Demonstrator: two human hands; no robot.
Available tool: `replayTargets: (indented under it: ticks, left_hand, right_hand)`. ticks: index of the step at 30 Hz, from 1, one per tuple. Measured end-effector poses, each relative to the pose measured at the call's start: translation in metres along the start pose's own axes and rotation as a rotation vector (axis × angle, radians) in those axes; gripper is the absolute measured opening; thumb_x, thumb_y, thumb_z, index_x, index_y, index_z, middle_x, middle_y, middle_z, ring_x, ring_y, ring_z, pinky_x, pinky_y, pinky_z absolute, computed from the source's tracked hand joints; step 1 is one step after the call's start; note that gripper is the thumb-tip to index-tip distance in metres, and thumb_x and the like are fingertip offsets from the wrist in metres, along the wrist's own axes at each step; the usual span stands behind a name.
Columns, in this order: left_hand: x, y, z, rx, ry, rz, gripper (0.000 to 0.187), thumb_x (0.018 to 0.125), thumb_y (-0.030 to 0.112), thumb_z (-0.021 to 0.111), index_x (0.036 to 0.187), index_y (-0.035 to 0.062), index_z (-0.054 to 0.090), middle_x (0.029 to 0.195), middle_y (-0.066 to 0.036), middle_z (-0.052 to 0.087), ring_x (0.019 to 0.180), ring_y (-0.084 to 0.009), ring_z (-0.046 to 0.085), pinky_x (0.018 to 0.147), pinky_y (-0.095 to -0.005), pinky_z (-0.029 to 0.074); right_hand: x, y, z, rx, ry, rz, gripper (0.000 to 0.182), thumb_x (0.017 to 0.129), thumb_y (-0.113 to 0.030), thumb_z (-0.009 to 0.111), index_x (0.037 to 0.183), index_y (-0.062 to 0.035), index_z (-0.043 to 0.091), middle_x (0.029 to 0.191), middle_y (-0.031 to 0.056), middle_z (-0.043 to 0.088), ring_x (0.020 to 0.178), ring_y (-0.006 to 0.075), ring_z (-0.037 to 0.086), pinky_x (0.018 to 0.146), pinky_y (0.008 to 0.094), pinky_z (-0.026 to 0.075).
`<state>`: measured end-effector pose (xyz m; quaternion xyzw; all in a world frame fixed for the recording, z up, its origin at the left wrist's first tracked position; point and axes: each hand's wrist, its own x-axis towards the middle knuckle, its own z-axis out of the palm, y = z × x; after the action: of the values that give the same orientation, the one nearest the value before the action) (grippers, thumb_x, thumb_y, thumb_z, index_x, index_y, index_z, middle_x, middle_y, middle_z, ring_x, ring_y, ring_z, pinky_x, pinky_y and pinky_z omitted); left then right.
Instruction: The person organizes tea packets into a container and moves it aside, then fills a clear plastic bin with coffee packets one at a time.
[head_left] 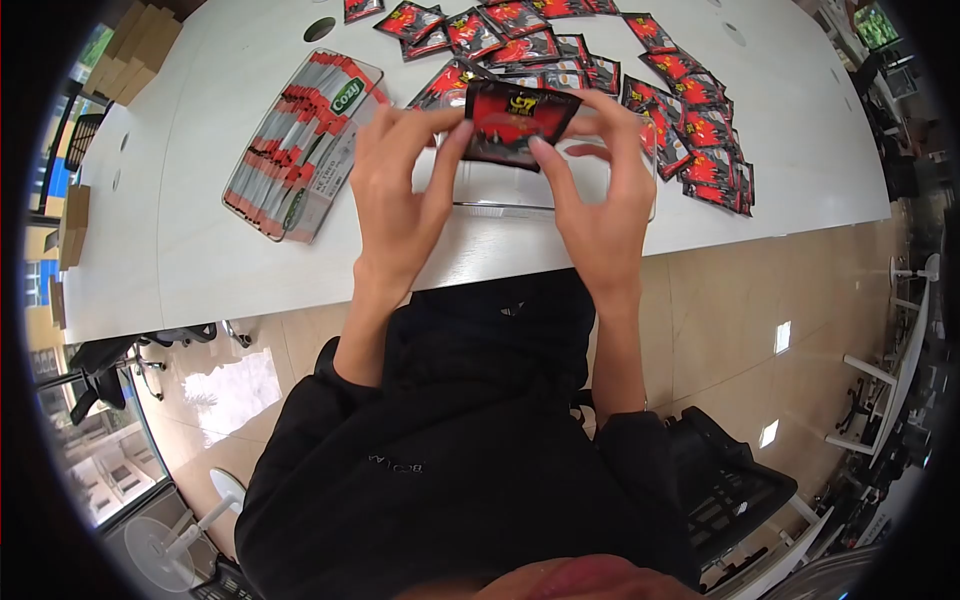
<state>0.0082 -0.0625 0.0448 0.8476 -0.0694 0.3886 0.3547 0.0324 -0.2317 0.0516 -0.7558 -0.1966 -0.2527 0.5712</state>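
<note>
A black-and-red coffee sachet (515, 125) is held up between my two hands, above a clear plastic box (500, 209). My left hand (398, 185) pinches its left edge between thumb and fingers. At the right side, my right hand (612, 190) grips it with the thumb on the front; the other fingers are partly behind it. The hands and sachet hide much of the box, so its contents cannot be fully made out. Just behind, many similar sachets (525, 48) lie in a loose heap on the white table (200, 95).
To the left stands a clear box (327, 190) labelled "Cozy", packed with upright red-and-silver packets. More sachets (710, 135) spread along the right. A round cable hole (319, 30) opens at the back. Cardboard boxes (135, 50) sit beyond the left edge; a black chair (725, 490) is behind me.
</note>
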Motion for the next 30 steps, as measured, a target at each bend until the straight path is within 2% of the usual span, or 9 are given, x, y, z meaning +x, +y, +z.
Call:
replayTargets:
  ticks: [1,3,8,15,17,19,25,28,30]
  left_hand:
    - [0.007,-0.007,-0.001,0.095,0.03,0.082,0.014,0.085,0.003,0.078,0.098,0.0057,0.074,0.08,-0.005,0.066,0.079,-0.0227,0.058,0.074,-0.0358,0.043]
    - [0.015,-0.023,0.001,0.147,-0.004,0.11,0.012,0.087,0.007,0.077,0.099,0.0069,0.074,0.087,-0.003,0.068,0.086,-0.0227,0.058,0.079,-0.0371,0.042]
    - [0.016,-0.044,0.01,0.279,-0.049,0.14,0.011,0.09,0.012,0.074,0.1,0.0079,0.072,0.102,-0.001,0.068,0.093,-0.0239,0.056,0.081,-0.0388,0.043]
    - [0.012,-0.038,0.011,0.225,-0.012,0.06,0.032,0.086,0.015,0.08,0.114,0.0053,0.067,0.102,-0.006,0.066,0.089,-0.0224,0.057,0.08,-0.0367,0.047]
    - [0.009,-0.035,0.012,0.194,0.004,0.071,0.031,0.086,0.014,0.081,0.112,0.0051,0.067,0.101,-0.006,0.066,0.088,-0.0218,0.056,0.08,-0.0363,0.046]
    - [0.005,-0.03,0.014,0.158,0.018,0.083,0.03,0.086,0.014,0.081,0.111,0.005,0.067,0.101,-0.005,0.066,0.087,-0.0213,0.056,0.079,-0.0359,0.046]
    - [-0.006,-0.018,0.018,0.059,0.059,0.028,0.033,0.084,0.011,0.082,0.112,0.0039,0.066,0.102,-0.007,0.065,0.087,-0.0201,0.057,0.075,-0.0339,0.045]
    - [-0.008,-0.014,0.019,0.014,0.058,0.025,0.035,0.084,0.01,0.083,0.113,0.0041,0.065,0.103,-0.008,0.065,0.086,-0.0201,0.058,0.073,-0.0332,0.045]
    - [-0.01,-0.005,0.016,0.004,0.06,0.006,0.035,0.081,0.004,0.083,0.11,0.0028,0.065,0.102,-0.009,0.065,0.092,-0.0264,0.058,0.079,-0.037,0.047]
  right_hand:
    - [0.007,0.006,0.004,0.007,-0.005,-0.005,0.021,0.088,-0.004,0.076,0.106,-0.0014,0.066,0.094,0.0099,0.068,0.086,0.0234,0.065,0.071,0.0383,0.052]
    - [0.02,0.019,0.009,-0.362,-0.129,-0.138,0.019,0.089,-0.011,0.075,0.104,-0.0034,0.067,0.091,0.009,0.069,0.082,0.0281,0.064,0.071,0.0414,0.051]
    - [0.033,0.03,0.021,-0.524,-0.246,-0.025,0.017,0.089,-0.015,0.075,0.102,-0.0059,0.07,0.087,0.0067,0.071,0.091,0.0282,0.066,0.074,0.0433,0.051]
    - [0.027,0.03,0.02,-0.462,-0.232,-0.121,0.029,0.086,-0.01,0.077,0.114,-0.0069,0.069,0.108,0.0086,0.064,0.092,0.0288,0.068,0.078,0.043,0.053]
    - [0.027,0.031,0.015,-0.47,-0.241,-0.135,0.031,0.086,-0.007,0.076,0.117,-0.006,0.067,0.111,0.0095,0.063,0.092,0.028,0.069,0.078,0.0424,0.054]
    - [0.027,0.031,0.008,-0.221,-0.249,0.025,0.032,0.088,-0.001,0.073,0.119,-0.0032,0.066,0.11,0.0117,0.063,0.095,0.0253,0.07,0.079,0.0404,0.056]
    - [0.025,0.029,0.017,0.06,-0.374,-0.023,0.036,0.09,0.002,0.07,0.124,-0.0006,0.062,0.116,0.0165,0.06,0.1,0.0275,0.071,0.086,0.0385,0.058]
    - [0.022,0.026,0.018,0.045,-0.382,-0.072,0.039,0.089,0.0,0.072,0.126,-0.0032,0.062,0.127,0.0153,0.057,0.102,0.0292,0.07,0.09,0.0394,0.057]
    - [0.019,0.024,0.006,-0.013,-0.337,-0.072,0.039,0.089,-0.001,0.073,0.126,-0.0042,0.063,0.131,0.0143,0.056,0.103,0.0285,0.07,0.09,0.0394,0.057]
